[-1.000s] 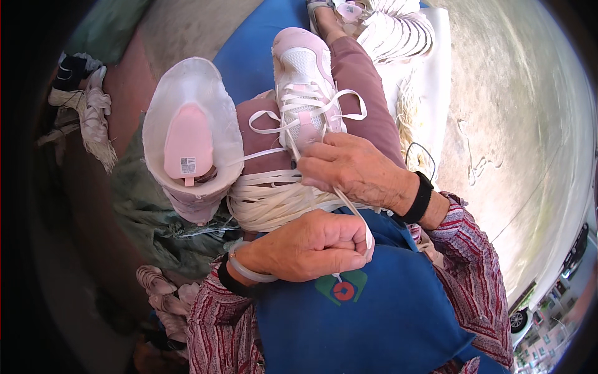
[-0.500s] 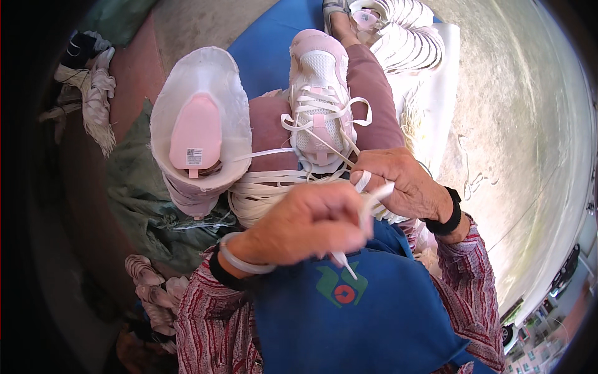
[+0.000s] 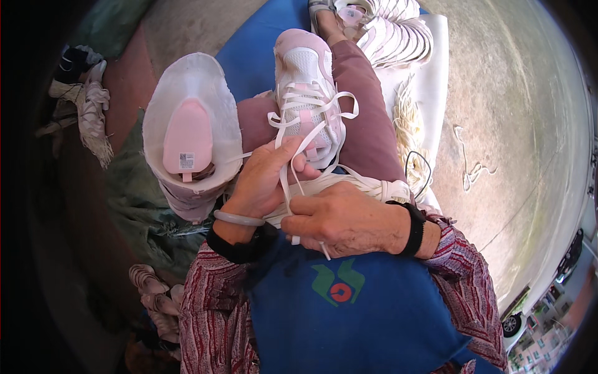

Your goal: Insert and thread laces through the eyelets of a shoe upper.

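Though the flat white lace (image 3: 285,186) already crosses the pink-and-white mesh shoe (image 3: 306,116) at upper centre, its strands, gripped by left hand (image 3: 258,177) and right hand (image 3: 349,218), look untied.

Shoe upper (image 3: 305,68), pink and white, one; white lace (image 3: 313,136), running past left-hand grip (image 3: 258,177), clasped in right-hand grip (image 3: 349,218); second upper (image 3: 202,78), pale interior showing.

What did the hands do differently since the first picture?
The left hand moved up toward the pink-and-white shoe; the right hand came down toward the blue cloth, gripping laces. The shoe and the white-lined shoe part beside it stayed put.
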Tool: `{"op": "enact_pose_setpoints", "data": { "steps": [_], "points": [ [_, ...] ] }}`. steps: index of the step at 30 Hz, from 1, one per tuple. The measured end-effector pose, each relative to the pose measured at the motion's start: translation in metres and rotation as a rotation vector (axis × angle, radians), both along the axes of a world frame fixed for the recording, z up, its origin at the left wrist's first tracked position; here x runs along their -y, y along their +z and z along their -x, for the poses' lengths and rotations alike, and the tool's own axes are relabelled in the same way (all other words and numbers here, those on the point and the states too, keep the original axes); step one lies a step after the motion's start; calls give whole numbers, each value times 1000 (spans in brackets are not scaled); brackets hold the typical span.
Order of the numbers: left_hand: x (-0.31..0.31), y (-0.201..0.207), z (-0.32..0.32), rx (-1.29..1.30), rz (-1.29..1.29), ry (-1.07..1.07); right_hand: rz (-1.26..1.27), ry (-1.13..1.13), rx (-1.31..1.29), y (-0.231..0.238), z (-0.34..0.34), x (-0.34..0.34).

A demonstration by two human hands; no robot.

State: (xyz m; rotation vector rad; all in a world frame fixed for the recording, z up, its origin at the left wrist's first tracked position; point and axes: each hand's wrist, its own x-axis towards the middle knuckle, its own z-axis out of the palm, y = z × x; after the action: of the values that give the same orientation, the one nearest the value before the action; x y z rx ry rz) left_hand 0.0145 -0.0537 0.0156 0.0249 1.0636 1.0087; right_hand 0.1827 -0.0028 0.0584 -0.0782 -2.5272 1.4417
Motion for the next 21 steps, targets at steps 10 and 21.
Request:
{"op": "enact_pose_setpoints", "data": {
  "steps": [10,21],
  "points": [
    [11,10,2,-2,-81,-65,-51,46,38,12,6,15],
    [28,13,-2,-601,-221,-449,290,-180,127,35,-31,-12]
  ]
}}
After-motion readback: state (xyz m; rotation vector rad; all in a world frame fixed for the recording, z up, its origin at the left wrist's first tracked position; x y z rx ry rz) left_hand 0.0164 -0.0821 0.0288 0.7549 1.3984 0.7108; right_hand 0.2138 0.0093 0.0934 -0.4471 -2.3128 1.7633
